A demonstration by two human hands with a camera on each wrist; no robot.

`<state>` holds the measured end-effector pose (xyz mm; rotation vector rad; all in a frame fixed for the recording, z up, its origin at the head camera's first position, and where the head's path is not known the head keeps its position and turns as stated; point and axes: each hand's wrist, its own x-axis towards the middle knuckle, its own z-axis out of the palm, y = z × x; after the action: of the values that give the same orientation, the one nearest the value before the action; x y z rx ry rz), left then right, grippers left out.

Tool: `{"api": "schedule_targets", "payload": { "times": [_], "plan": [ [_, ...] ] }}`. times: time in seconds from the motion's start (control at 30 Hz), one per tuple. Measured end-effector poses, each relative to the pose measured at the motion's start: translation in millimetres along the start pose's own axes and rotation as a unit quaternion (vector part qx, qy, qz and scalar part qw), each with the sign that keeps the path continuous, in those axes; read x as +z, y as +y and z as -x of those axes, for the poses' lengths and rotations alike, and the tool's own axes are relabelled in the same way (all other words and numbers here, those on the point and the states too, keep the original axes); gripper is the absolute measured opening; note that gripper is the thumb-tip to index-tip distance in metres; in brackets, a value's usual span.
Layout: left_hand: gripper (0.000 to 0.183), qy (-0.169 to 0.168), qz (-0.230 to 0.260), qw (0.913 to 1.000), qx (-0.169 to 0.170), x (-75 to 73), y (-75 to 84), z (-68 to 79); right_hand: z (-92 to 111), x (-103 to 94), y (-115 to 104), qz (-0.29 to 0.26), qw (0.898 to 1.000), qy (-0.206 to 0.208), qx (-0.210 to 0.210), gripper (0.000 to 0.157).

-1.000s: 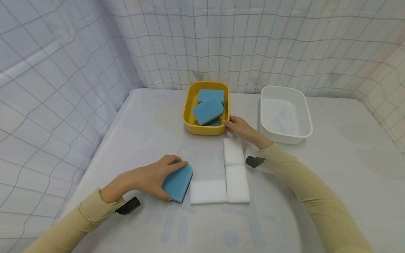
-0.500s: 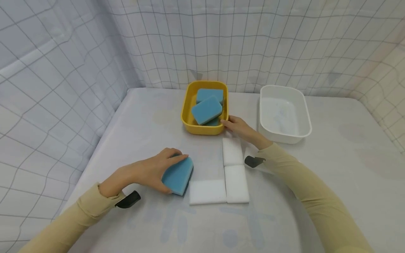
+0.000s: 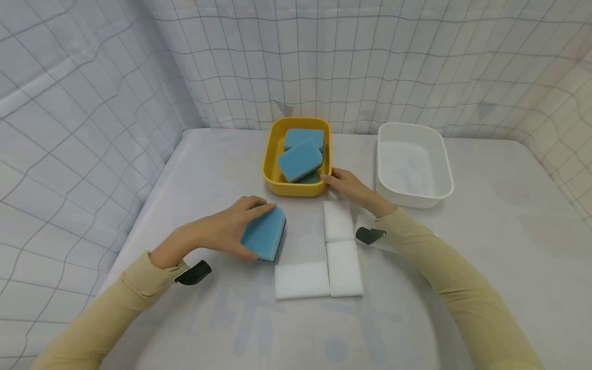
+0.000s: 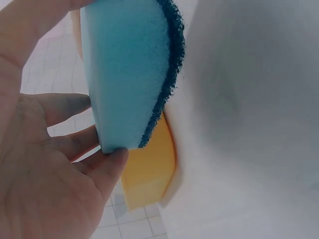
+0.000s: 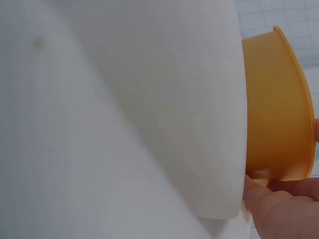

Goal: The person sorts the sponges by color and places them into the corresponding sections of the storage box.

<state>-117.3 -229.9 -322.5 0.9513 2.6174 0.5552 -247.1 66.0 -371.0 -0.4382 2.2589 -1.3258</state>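
My left hand (image 3: 226,226) holds a blue sponge (image 3: 263,234) between thumb and fingers, left of the table's middle. In the left wrist view the sponge (image 4: 119,74) shows a dark blue scouring layer turned toward the table, with a gap below it. At the back, a yellow tub (image 3: 296,190) contains blue sponges, one lying tilted over the others. My right hand (image 3: 353,190) grips the tub's front right corner, with fingertips over the rim. The right wrist view shows the thumb low against the yellow tub (image 5: 274,104); the other fingers are partly out of frame.
Three white sponge-like blocks lie in an L: a far block (image 3: 338,221), a near block (image 3: 344,268) and a sideways block (image 3: 302,281). A white tub (image 3: 413,201) stands at the back right. Grid-patterned curtains (image 3: 296,67) border the table.
My left hand has carried the blue sponge up off the table and toward the yellow tub. The right hand keeps its hold on the tub; the head view has shifted slightly.
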Motion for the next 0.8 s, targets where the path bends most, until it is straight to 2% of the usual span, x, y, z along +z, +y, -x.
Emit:
{"api": "schedule_targets", "payload": {
  "times": [0.33,0.57,0.8],
  "plan": [
    [0.103,0.012,0.012,0.9997,-0.015,-19.0,-11.2,-28.3,2.8,-0.4,-1.6,-0.005,1.000,-0.008,-0.006,0.052],
    [0.103,0.034,0.024,0.9990,-0.017,-30.4,-19.1,-47.5,1.1,-1.0,0.6,0.001,1.000,-0.003,-0.003,0.048],
    [0.102,0.045,0.024,0.9983,-0.030,-38.5,-19.9,-66.7,4.1,-0.9,-5.0,0.002,1.000,-0.006,-0.001,0.049]
  ]
}}
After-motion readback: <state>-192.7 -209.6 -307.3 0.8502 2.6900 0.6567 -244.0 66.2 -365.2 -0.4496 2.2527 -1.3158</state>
